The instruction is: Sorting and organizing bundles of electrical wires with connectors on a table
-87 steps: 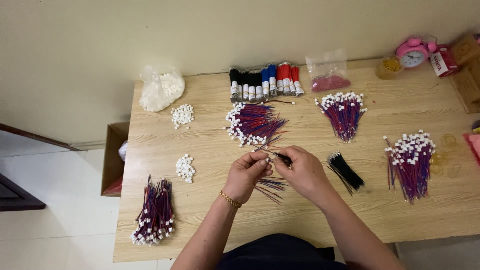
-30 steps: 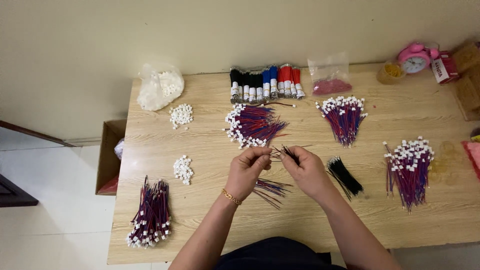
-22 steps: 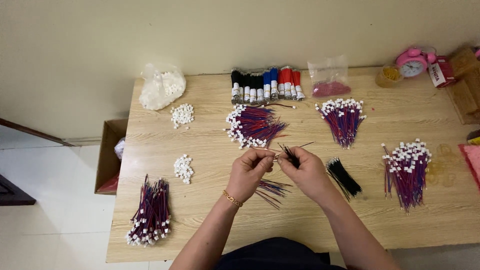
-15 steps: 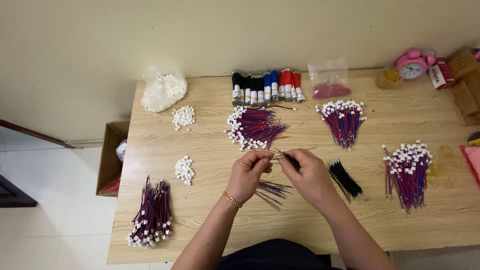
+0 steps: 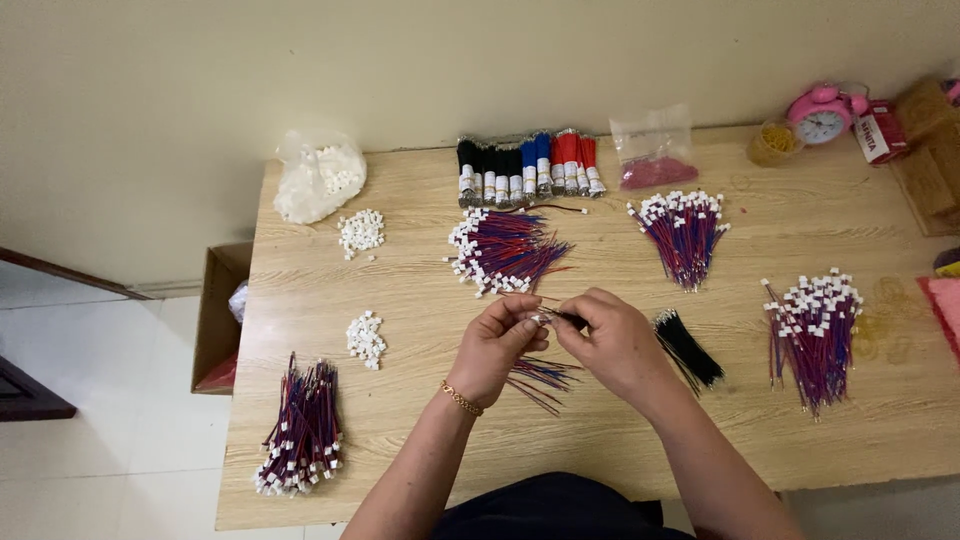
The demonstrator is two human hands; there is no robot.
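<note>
**Small white plug pinched over the worktop centre**

Far left, off the worktop (image 5: 420, 470) edge: a cardboard box (image 5: 215, 320) on the floor. On the near-left corner, a bundle of red-and-blue wires with white plugs (image 5: 300, 430). Farther back, a clear bag of white plugs (image 5: 318, 183), then two loose heaps of them, one at the back (image 5: 361, 231) and one nearer (image 5: 365, 337).

At centre, a fanned bundle of plugged wires (image 5: 505, 252) and, behind it, a row of black, blue and red wire coils (image 5: 527, 168). Just in front, left hand (image 5: 492, 345), gold bracelet at the wrist, fingers closed together on a small white plug with thin wires (image 5: 543, 318), held slightly above the wood between both hands. Right hand (image 5: 618, 345) meeting it, fingertips pinched on the same piece from the other side; exact grip too small to make out. Loose red-and-blue wires (image 5: 538, 375) lying under the wrists.

Right of the hands: a short black wire bundle (image 5: 688, 348), two more plugged bundles (image 5: 683, 230) (image 5: 812, 325), a small bag with pink contents (image 5: 654, 150), a pink alarm clock (image 5: 822, 108).

Likely trouble: a thin wire seated in the wrong slot or not fully home, given how tiny the piece is; the plug slipping from the pinch and vanishing among the loose wires below; a sleeve or forearm sweeping the near wires off the front edge.
</note>
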